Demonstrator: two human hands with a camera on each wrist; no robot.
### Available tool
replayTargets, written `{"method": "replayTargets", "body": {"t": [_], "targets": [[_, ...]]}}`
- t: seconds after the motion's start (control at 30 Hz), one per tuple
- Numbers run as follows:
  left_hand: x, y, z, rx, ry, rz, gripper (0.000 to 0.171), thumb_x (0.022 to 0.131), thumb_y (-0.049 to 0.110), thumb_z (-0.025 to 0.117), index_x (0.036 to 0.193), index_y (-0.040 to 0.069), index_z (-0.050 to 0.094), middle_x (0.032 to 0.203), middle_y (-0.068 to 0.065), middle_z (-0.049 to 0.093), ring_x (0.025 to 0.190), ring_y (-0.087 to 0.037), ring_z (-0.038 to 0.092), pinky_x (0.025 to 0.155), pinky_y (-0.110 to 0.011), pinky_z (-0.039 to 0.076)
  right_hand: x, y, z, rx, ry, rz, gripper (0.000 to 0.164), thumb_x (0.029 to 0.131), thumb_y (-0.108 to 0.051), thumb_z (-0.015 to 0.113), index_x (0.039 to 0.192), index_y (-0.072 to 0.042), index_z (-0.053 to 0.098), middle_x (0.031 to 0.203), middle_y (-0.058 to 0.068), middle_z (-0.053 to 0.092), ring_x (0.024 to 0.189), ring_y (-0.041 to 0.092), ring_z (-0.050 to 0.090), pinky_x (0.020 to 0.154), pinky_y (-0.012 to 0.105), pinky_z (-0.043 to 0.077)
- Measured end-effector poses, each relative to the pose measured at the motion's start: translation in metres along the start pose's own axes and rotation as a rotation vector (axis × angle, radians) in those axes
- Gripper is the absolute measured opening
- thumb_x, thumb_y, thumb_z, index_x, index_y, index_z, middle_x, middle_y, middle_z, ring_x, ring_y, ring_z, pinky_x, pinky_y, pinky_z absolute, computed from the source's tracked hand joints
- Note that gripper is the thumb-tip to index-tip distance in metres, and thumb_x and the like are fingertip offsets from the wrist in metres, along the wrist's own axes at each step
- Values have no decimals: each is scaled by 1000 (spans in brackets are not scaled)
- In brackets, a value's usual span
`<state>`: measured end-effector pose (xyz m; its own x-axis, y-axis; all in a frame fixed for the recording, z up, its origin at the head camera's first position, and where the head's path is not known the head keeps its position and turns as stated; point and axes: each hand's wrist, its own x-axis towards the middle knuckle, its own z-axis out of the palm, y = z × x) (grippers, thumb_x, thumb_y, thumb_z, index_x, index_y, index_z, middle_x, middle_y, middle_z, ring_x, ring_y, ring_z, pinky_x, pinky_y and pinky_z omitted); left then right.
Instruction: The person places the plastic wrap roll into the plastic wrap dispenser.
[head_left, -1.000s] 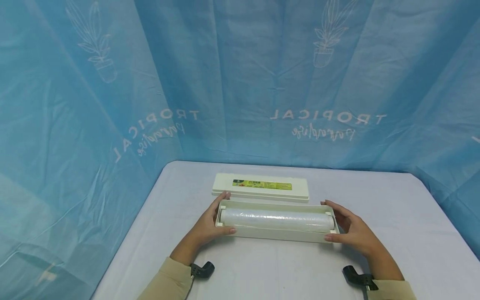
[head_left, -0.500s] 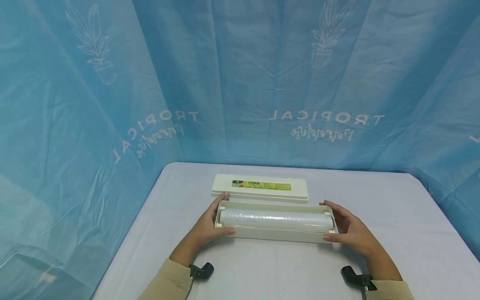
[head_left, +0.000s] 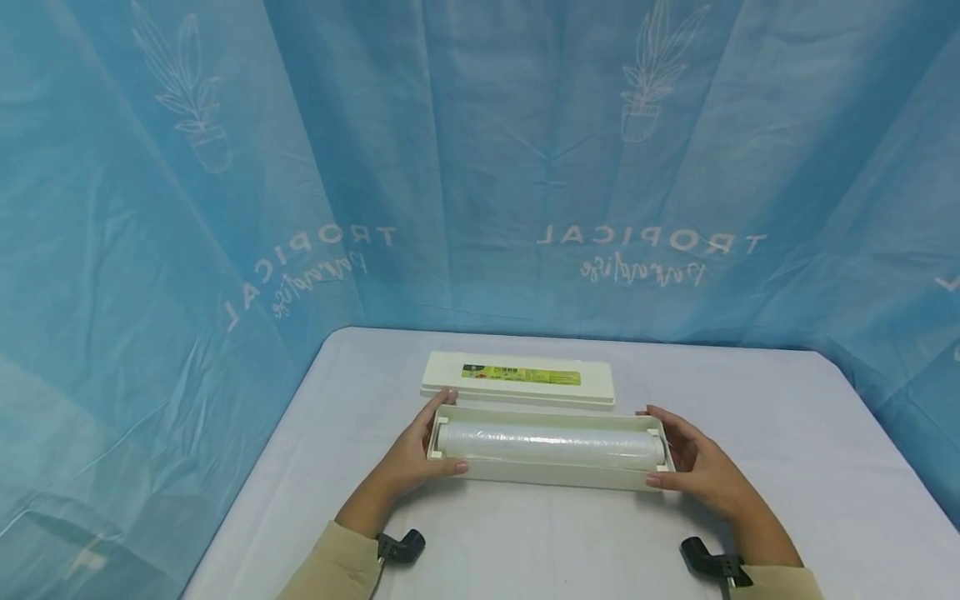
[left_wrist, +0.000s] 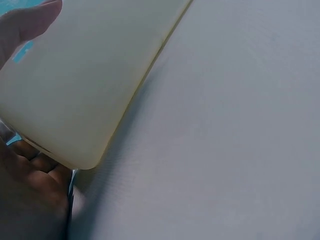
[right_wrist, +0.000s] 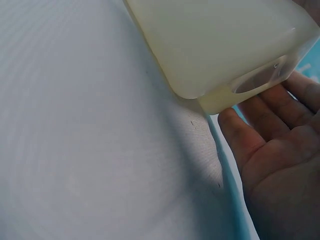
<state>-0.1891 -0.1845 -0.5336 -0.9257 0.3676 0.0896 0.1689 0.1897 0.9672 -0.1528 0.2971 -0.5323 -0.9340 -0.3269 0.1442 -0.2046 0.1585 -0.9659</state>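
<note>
A long cream plastic box (head_left: 555,477) without its lid lies crosswise in front of the person, holding a shiny roll of cling film (head_left: 551,444). The left hand (head_left: 408,454) grips its left end, thumb on the near side and fingers round the far side. At the opposite end the right hand (head_left: 705,467) grips in the same way. In the left wrist view the box's smooth wall (left_wrist: 95,75) is close up, with the thumb on it. The right wrist view shows an oval opening in the box end (right_wrist: 220,97), fingers beneath and behind it.
Just behind the box lies its cream lid (head_left: 442,364), bearing a yellow-green label. Both rest on a white-covered table (head_left: 750,375). Blue printed curtains (head_left: 487,167) hang behind and to the left. Black wrist devices sit at both cuffs.
Both hands keep their hold on the box. The whole scene sits slightly lower in the head view, so any motion of the box itself is not evident.
</note>
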Motion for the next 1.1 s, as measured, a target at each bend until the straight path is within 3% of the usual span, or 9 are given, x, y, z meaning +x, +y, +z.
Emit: {"method": "replayTargets", "body": {"t": [0.23,0.4,0.5,0.67,0.8,0.9,1.0,1.1], "targets": [[1,4,1,-9,-27,-24,122,76,15,96,170,19,18,172,0,25,141,-31,47,104,-34,52,-3,-1,-1,-6,9,4,100,80,6,89,162,-1,33,163,22,37,142,6,43,108,16,40],[2,5,-1,-3,-30,-31,121,76,14,96,170,20,20,172,1,25,143,-30,45,106,-38,50,-2,-3,0,-8,3,1,99,81,6,88,163,-7,35,163,21,36,142,7,43,109,17,40],[0,5,-5,18,-35,-25,121,77,15,96,170,19,20,172,0,24,147,-31,39,112,-39,44,-1,-4,1,-1,-3,8,99,81,6,88,163,-7,34,163,20,36,141,7,45,108,18,41],[1,11,-20,63,-41,54,117,82,17,94,170,12,17,172,-6,23,155,-30,25,121,-34,27,0,-4,1,-3,-16,-1,100,81,6,88,164,-6,33,162,22,37,138,11,48,104,22,48],[9,15,-45,61,22,118,99,91,8,84,169,11,22,172,-8,25,155,-29,27,123,-32,25,1,-4,-1,-16,-11,2,100,81,4,89,164,-11,35,162,18,38,139,11,48,103,23,50],[20,15,-63,110,121,142,84,95,5,80,165,14,34,169,-7,32,154,-28,30,124,-36,25,1,-5,-2,-16,-7,8,101,81,4,89,164,-10,35,162,18,39,139,11,47,104,22,48],[35,11,-77,206,194,139,75,96,14,81,161,15,44,166,-5,38,154,-27,30,125,-43,23,1,-4,-1,-13,-5,15,101,80,4,89,164,-8,33,161,18,39,139,11,47,105,21,47],[51,6,-86,306,212,80,77,94,30,84,160,20,47,165,-1,39,155,-26,27,126,-49,21,0,-1,-1,2,-10,20,102,81,5,89,164,-5,31,162,18,38,139,12,47,105,22,48]]}}
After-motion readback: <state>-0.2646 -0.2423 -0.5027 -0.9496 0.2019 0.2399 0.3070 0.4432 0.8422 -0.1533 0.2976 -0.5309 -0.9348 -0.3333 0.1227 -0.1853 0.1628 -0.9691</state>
